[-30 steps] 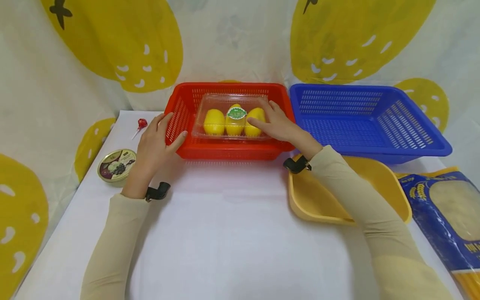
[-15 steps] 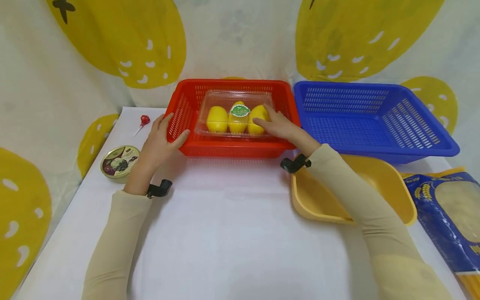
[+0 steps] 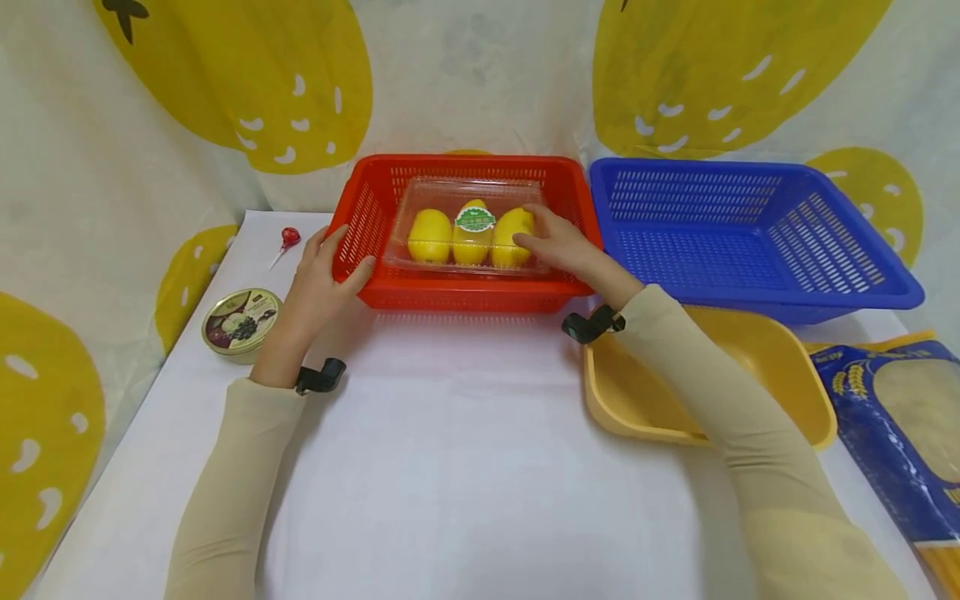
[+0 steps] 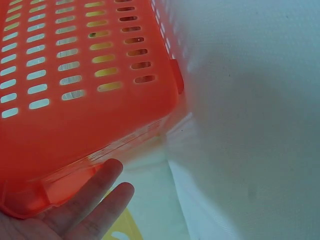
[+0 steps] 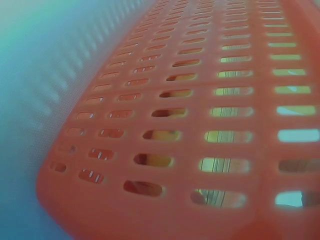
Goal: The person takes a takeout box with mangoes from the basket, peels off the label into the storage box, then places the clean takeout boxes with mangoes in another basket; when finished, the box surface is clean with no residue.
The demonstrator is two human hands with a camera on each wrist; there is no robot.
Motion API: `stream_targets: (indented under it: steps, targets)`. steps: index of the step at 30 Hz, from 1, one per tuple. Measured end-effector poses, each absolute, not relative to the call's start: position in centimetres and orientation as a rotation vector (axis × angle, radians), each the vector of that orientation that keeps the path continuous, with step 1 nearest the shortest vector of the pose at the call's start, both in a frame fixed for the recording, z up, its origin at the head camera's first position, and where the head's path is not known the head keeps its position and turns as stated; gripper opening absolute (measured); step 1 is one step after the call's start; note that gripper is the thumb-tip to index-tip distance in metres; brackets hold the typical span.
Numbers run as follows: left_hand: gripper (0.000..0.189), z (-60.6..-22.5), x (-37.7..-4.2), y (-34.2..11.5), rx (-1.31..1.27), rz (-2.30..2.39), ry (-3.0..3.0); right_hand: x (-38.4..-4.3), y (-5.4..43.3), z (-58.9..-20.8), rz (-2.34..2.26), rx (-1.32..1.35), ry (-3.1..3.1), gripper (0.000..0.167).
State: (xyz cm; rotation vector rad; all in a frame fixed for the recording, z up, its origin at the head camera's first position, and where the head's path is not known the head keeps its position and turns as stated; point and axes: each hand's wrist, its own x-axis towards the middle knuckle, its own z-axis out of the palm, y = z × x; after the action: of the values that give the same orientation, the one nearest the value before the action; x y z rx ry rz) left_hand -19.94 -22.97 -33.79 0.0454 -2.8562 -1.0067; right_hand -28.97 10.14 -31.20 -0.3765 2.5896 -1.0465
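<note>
A red slotted basket [image 3: 465, 296] stands at the back of the table. Inside it lies a clear plastic box [image 3: 468, 187] with a green-and-white round label and several yellow lemons [image 3: 430, 236]. My right hand [image 3: 562, 246] holds the box's right end, fingers bent over the lid and thumb towards the front. The basket wall [image 5: 180, 105] fills the right wrist view, where that hand is hidden. At the basket's left end is my left hand [image 3: 318, 275], thumb spread towards the front corner. Two fingers [image 4: 102, 177] of it reach straight along the basket in the left wrist view.
A blue basket [image 3: 757, 296] stands right of the red one. In front of it are a yellow bin [image 3: 637, 429] and a blue printed bag [image 3: 862, 425]. On the left lie a round tin [image 3: 242, 321] and a red lollipop [image 3: 289, 237]. A patterned curtain [image 3: 480, 75] hangs behind.
The box has shifted slightly left within the red basket. My right fingers have drawn in and bent more over its right end. My left hand stays at the basket's left end.
</note>
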Motion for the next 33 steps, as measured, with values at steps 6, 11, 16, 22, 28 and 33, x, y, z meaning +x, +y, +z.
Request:
stream_targets:
  steps: [6, 11, 16, 22, 28, 33]
  targets:
    - [0.079, -33.81, -19.95, -22.97, 0.055, -1.019, -2.849, -29.06, 10.26, -31.11, -1.119, -0.362, 2.546, 0.067]
    - [0.080, -33.92, -20.04, -22.98, 0.056, -1.016, -2.841, -28.88, 10.36, -30.97, -1.168, -0.372, 2.547, 0.062]
    - [0.079, -34.03, -20.12, -23.02, 0.060, -1.011, -2.843, -28.71, 10.37, -30.86, -1.206, -0.373, 2.541, 0.059]
    - [0.078, -33.84, -20.00, -22.94, 0.073, -1.008, -2.849, -28.79, 10.32, -30.90, -1.231, -0.368, 2.532, 0.059]
    - [0.078, -33.66, -19.85, -22.81, 0.093, -1.013, -2.859, -28.78, 10.44, -30.98, -1.259, -0.370, 2.533, 0.057]
    - [0.077, -33.74, -19.90, -22.79, 0.091, -1.004, -2.846, -28.74, 10.48, -30.94, -1.287, -0.381, 2.535, 0.056]
